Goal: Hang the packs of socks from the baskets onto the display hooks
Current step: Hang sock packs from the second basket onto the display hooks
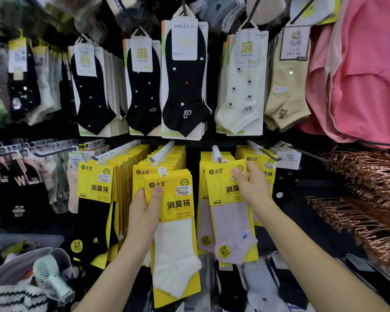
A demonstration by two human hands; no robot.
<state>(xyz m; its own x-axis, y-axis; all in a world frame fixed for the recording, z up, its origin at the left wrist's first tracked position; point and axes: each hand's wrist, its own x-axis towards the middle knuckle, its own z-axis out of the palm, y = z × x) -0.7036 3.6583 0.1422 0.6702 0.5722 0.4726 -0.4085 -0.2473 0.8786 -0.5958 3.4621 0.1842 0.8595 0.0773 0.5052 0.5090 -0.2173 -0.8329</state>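
My left hand (144,210) grips a yellow-carded pack of white socks (176,244) by its left edge, held just below and in front of a display hook (161,152) full of similar yellow packs. Its white hanger loop sits under the hook's tip, off the hook. My right hand (250,183) pinches the top right of a yellow pack of pale pink socks (230,217) that hangs at the front of the neighbouring hook (217,153). No basket is in view.
Black sock packs (95,199) hang on the hook to the left. An upper row holds black, cream and tan ankle socks (185,82). Copper hangers (365,210) are stacked at right, pink cloth (360,75) above them. A mint handheld fan (47,278) lies in a bag at lower left.
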